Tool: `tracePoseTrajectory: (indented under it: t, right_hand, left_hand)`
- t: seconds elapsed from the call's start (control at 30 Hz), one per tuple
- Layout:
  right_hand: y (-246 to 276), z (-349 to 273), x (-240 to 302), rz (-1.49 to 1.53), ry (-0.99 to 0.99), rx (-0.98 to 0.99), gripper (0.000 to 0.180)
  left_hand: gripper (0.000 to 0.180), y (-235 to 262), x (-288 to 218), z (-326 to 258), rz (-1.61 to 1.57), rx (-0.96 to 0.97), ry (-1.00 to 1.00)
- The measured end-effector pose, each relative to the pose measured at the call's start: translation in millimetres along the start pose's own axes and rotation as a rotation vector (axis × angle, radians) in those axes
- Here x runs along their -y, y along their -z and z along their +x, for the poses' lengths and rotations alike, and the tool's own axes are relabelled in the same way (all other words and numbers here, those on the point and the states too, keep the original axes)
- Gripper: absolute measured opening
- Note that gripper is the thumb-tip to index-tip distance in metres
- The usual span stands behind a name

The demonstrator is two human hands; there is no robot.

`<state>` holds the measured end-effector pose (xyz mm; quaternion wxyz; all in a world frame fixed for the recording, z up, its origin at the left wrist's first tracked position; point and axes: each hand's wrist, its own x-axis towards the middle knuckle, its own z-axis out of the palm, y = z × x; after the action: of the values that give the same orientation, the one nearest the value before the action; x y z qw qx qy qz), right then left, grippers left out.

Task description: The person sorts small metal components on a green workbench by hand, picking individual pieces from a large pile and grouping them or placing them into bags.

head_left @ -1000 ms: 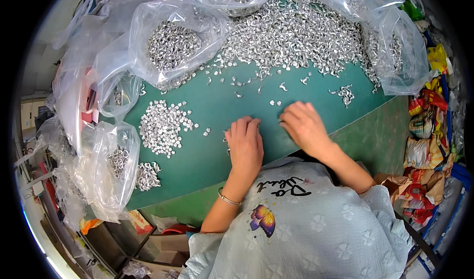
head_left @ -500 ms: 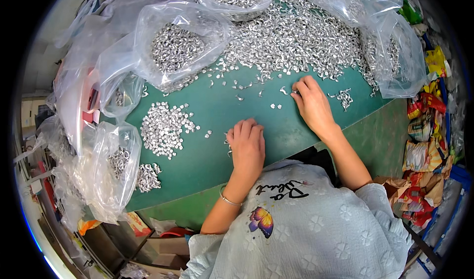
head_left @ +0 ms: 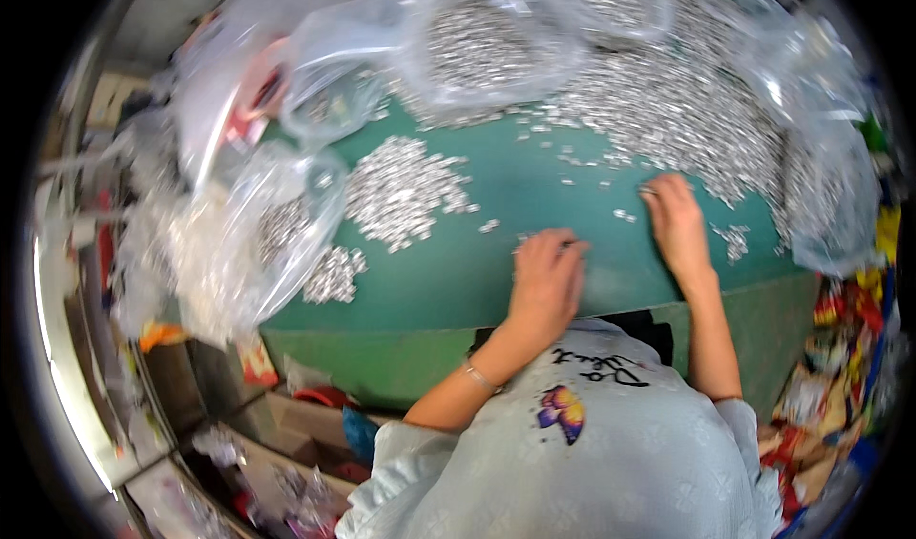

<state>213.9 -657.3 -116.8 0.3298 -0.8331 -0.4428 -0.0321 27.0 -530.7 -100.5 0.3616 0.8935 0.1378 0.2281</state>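
Small silver metal pieces lie on the green tabletop (head_left: 496, 281). My right hand (head_left: 679, 224) is over the table, thumb and fingertips closed at a small silver piece (head_left: 649, 190); blur hides its exact shape. Two loose silver pieces (head_left: 624, 216) lie to the left of those fingers. Nearer to me, my left hand (head_left: 547, 286) rests with curled fingers, back upward, and a bit of silver shows at its edge. What its fingers hold is hidden beneath them. A spread heap of silver pieces (head_left: 405, 191) lies left of that hand.
A large pile of silver pieces (head_left: 668, 100) covers the far right, between clear plastic bags (head_left: 420, 57) of similar pieces. Small clusters lie at the right (head_left: 735, 241) and the near left (head_left: 336, 274). Another clear bag (head_left: 315, 181) stands left. Colourful packages (head_left: 811, 396) fill the right side.
The whole view has turned and blurred, shifting the scene rightward. Against the table, my right fingertips have moved slightly left onto a small silver piece. My left hand stays curled near the front.
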Motion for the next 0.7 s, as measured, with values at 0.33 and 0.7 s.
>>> tracePoseTrajectory:
  t: [0.33,0.7]
  right_hand:
    - [-11.4,12.8,121.5,0.299,0.243,0.219,0.015]
    - [-9.0,30.1,45.6,0.244,-0.044,0.124,0.009]
  left_hand:
    - [0.040,12.0,16.7,-0.2,-1.728,-0.169,0.801]
    - [0.025,125.0,116.3,-71.1,0.588,-0.591,0.398]
